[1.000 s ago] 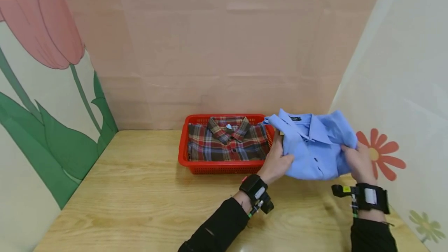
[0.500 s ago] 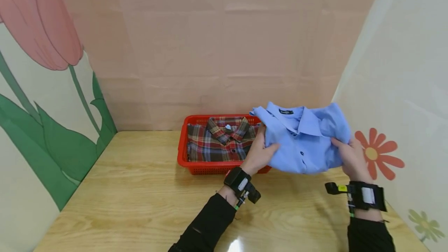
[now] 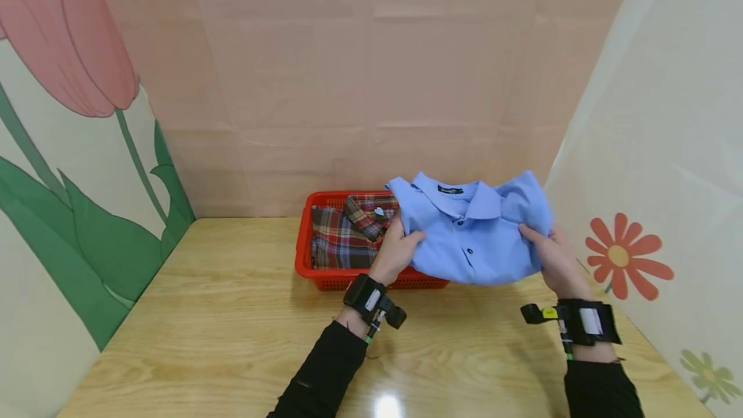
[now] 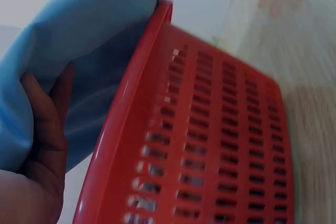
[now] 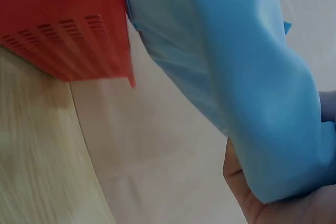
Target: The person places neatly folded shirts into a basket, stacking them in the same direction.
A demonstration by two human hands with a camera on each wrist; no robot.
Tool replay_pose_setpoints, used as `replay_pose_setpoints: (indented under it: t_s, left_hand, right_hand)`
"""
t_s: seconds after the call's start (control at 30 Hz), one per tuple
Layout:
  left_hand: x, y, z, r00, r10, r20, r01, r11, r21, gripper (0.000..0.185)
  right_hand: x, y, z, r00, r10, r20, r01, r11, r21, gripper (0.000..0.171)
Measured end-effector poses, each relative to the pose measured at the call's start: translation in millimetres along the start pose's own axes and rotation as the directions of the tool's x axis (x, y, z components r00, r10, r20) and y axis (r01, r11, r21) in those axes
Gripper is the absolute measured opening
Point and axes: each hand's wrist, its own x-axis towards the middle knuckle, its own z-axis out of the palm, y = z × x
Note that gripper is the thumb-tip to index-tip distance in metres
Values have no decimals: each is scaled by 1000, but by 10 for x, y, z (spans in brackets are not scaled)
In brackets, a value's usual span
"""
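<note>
While both hands grip it, blue shirt (image 3: 470, 237) apparently overhangs basket (image 3: 325, 276).

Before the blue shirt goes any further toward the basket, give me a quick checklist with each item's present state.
1. Left hand grips the blue shirt at its left edge: ok.
2. Right hand grips its right edge: ok.
3. Shirt folded, collar up: ok.
4. Shirt clear of the table: ok.
5. Shirt fully over the basket: not ok, it overlaps only the right part.
6. Room above the plaid shirt: cannot tell.
</note>
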Motion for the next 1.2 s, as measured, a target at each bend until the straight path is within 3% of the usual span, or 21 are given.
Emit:
replay_pose_setpoints:
  t_s: [0.4, 0.83, 1.03, 1.2]
  left_hand:
    - [-10, 71, -377, 1000, 9, -16, -8, 998, 67, 67]
    - [-103, 181, -784, 996, -83, -42, 89, 982, 168, 61]
    - [-125, 185, -981, 995, -85, -56, 95, 974, 206, 61]
    - [-169, 176, -1143, 996, -70, -61, 84, 958, 273, 62]
  right_hand:
    - [-8, -94, 256, 993, 4, 121, -5, 1000, 9, 72]
    - [-43, -219, 537, 951, 65, 304, -100, 990, 103, 82]
    - [-8, -200, 681, 933, 34, 358, -64, 995, 74, 79]
    - [7, -122, 838, 942, -27, 334, 35, 999, -16, 70]
